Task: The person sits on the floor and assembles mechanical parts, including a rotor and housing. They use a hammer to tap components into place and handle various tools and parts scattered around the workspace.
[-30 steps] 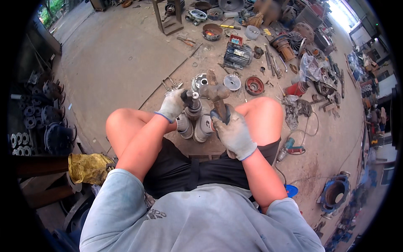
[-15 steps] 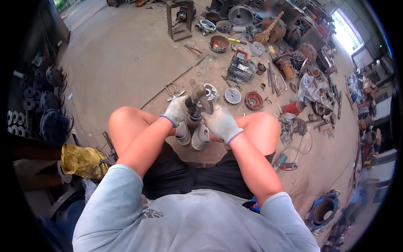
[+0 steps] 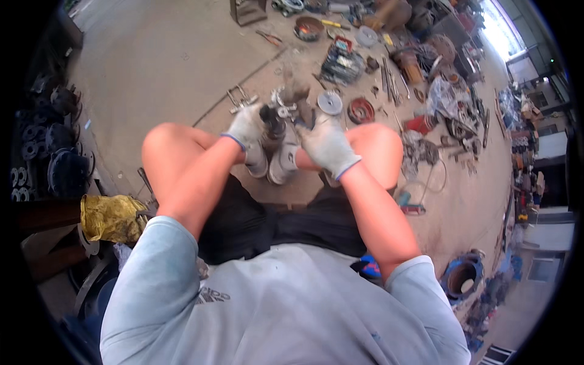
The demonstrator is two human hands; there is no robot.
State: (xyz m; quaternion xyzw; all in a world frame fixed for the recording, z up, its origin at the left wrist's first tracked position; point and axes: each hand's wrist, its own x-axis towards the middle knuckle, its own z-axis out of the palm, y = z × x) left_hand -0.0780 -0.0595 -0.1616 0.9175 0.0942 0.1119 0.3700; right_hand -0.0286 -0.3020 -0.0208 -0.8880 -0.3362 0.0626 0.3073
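Has shifted the brown blunt-headed hammer (image 3: 296, 92) slightly rightward, relative to the dark cylindrical metal piece (image 3: 275, 131), since the earlier frame. Has also tipped the view, bringing the concrete floor (image 3: 158, 73) and everything on it higher. Grips the hammer in the right hand (image 3: 328, 143), gloved in whitish knit with a blue cuff, fingers closed around the handle. Keeps the left hand (image 3: 246, 126), gloved alike, curled against the upper part of the metal piece, upright between two grey shoes (image 3: 283, 167). Cannot tell the exact hold there (too blurred and dark around the fingertips), nor any contact between hammer and metal.

Looks mid-work, judging by the piece still braced between the shoes and both hands still occupied. Shows no plainly finished result; cannot judge the amount done or left.

Just beyond the hands, has a silver flat disc with a central hole (image 3: 329, 103), a red round metal housing (image 3: 361, 111) and, farther off, a dark grey finned motor (image 3: 342, 66). Near the left hand, has a silver two-pronged metal piece (image 3: 241, 100); well apart on the right, a green-and-red power tool (image 3: 414, 210).
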